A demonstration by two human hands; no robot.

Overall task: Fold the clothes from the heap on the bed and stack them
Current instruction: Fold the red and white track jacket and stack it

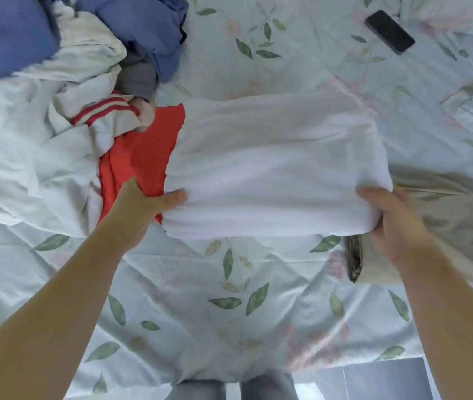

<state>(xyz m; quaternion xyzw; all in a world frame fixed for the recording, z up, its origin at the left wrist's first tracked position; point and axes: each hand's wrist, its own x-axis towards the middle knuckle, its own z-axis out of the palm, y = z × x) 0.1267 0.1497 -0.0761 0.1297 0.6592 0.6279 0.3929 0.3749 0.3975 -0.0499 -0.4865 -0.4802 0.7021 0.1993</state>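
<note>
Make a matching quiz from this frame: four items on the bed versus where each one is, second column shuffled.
1 white garment
2 red garment
3 phone
4 beige garment

A alone on the bedspread, far right
B gripped by left hand and right hand
C folded, beside the right hand
D at the heap's edge, by the left hand

Pairs: 1-B, 2-D, 3-A, 4-C

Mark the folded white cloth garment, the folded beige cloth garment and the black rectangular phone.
folded white cloth garment [275, 174], head view, middle of its top face.
folded beige cloth garment [449, 217], head view, bare top face.
black rectangular phone [389, 31], head view, middle of its screen.
</note>
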